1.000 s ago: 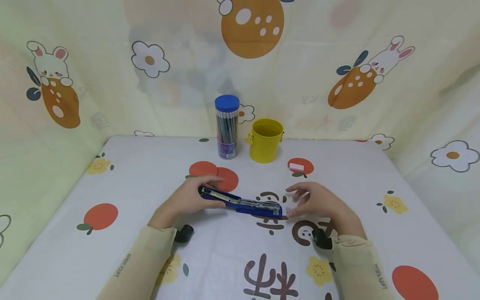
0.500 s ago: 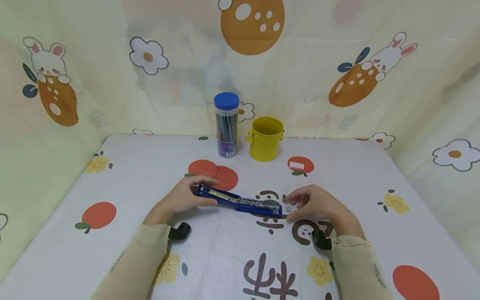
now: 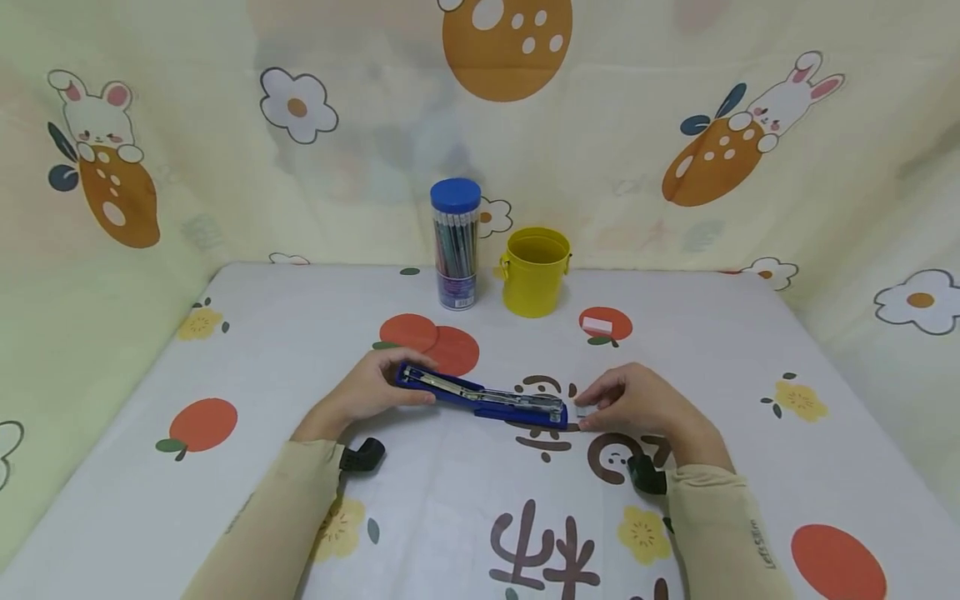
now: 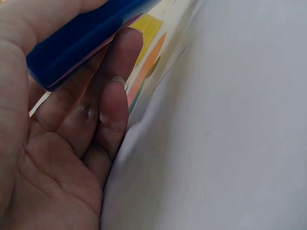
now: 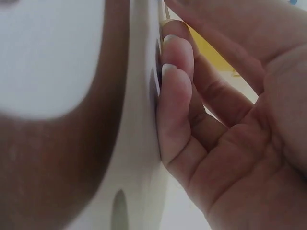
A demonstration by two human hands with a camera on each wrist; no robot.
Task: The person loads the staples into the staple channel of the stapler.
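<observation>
An opened-up blue stapler point(image 3: 487, 400) lies lengthwise between the two hands, its metal channel showing. My left hand point(image 3: 375, 387) grips its left end, the thumb along the near side and fingers behind; in the left wrist view the blue body point(image 4: 81, 43) sits between thumb and fingers. Just past the stapler's right end is a small silver staple strip point(image 3: 585, 411). My right hand point(image 3: 637, 402) pinches it between thumb and index finger, low at the tabletop. The other fingers point(image 5: 175, 100) of that hand curl against the cloth in the right wrist view.
At the back stand a clear tube of pencils point(image 3: 456, 246) with a blue lid and a yellow bucket point(image 3: 536, 275). A small white and pink block point(image 3: 597, 326) lies right of the bucket. A printed cloth point(image 3: 285, 333) covers the table; a patterned curtain rises behind.
My right thumb and index finger have come closer together around the staple strip. My left hand has stayed on the stapler, shifting slightly toward its end. The head view has tilted a little.
</observation>
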